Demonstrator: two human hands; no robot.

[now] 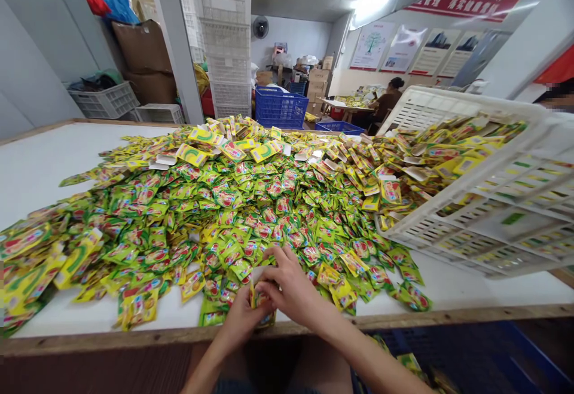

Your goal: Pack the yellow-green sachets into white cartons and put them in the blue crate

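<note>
Grasping 1 small carton [253, 296] in left hand [246, 311] and right hand [289, 283] together, near the front edge of the desk [49, 152], just beside heaped green packets [273, 205].

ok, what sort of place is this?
Most likely a small packing workshop. The signs: a white worktable heaped with green packets and small yellow cartons, a tilted white crate full of more cartons, and a tall stack of white crates behind.
</note>
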